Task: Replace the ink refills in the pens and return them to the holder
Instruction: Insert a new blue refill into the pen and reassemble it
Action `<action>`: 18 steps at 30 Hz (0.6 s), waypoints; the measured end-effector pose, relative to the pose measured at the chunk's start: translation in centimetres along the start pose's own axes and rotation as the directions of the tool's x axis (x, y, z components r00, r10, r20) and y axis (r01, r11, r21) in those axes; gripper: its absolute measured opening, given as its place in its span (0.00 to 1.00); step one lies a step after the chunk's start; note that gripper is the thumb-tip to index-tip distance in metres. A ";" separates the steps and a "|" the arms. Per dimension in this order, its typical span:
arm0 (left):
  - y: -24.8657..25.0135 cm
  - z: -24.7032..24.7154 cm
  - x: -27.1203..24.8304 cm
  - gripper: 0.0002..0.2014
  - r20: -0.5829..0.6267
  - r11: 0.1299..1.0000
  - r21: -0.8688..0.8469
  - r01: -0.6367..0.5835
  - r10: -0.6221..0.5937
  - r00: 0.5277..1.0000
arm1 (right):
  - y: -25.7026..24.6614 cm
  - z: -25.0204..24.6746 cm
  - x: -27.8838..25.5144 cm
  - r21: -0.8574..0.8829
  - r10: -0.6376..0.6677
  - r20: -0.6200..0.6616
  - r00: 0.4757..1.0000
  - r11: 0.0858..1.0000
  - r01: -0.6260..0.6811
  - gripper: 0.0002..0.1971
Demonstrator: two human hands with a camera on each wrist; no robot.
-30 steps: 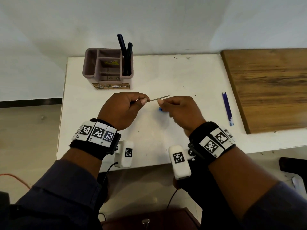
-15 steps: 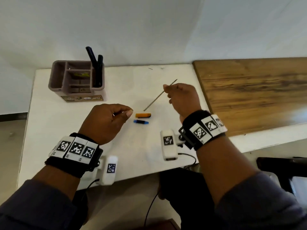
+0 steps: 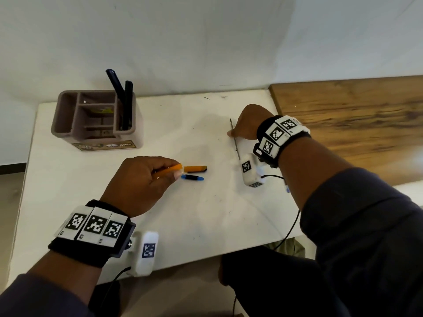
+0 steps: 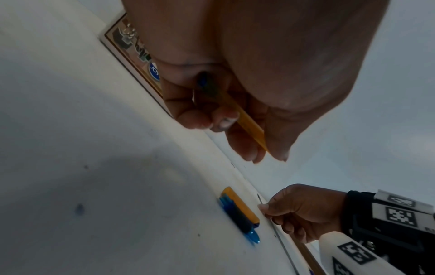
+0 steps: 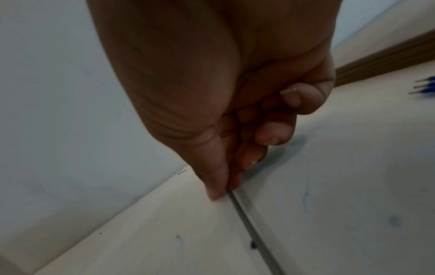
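Left hand (image 3: 142, 179) grips orange plastic pen barrel (image 3: 168, 170) mid-table; right hand (image 3: 246, 125) pinches thin grey used refill (image 3: 234, 139) near white table's (image 3: 68, 191) right edge

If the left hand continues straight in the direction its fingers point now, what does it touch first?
Probably the orange pen piece lying on the white table, just ahead of the left hand and the orange barrel it holds; height above the table is unclear.

The white bench (image 3: 206, 213) has a smooth, matt painted-looking top carrying small dark scuffs and blue ink marks; beside it lies a brown wooden board (image 3: 354, 115) with visible grain and a low sheen. The mauve compartmented pen holder (image 3: 68, 124), orange pen barrel (image 3: 170, 170) and orange cap (image 3: 194, 168) look like smooth plastic, the thin grey refill (image 3: 235, 143) semi-glossy.
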State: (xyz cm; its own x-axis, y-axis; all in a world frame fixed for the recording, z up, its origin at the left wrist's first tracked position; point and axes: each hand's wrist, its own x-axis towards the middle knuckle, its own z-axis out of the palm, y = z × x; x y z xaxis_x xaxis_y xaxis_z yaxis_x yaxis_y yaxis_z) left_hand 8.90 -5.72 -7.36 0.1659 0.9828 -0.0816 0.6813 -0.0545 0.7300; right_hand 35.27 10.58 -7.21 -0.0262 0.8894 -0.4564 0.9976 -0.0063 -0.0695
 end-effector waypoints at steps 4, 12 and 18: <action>0.1 -0.2 -0.2 0.18 0.020 1.000 0.001 -0.005 0.005 1.000 | 0.3 -0.1 -0.1 0.032 0.030 0.005 1.000 0.999 -0.031 0.26; 0.5 -0.6 -0.7 0.11 0.048 1.000 0.007 -0.013 0.013 0.999 | 4.0 -0.2 -4.3 0.028 0.101 -0.054 0.993 0.995 -0.099 0.23; 1.7 -0.1 -1.3 0.07 0.091 1.000 0.007 -0.014 0.014 0.996 | 8.7 1.7 -8.8 0.208 0.380 -0.098 0.920 0.911 -0.355 0.19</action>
State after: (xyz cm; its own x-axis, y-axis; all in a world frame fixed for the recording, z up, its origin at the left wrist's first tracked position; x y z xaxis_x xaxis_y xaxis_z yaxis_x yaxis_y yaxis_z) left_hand 9.82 -7.10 -5.92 0.2394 0.9618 -0.1330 0.6837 -0.0697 0.7265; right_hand 44.10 1.93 -5.27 0.3617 0.8603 -0.3592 0.9050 -0.4166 -0.0864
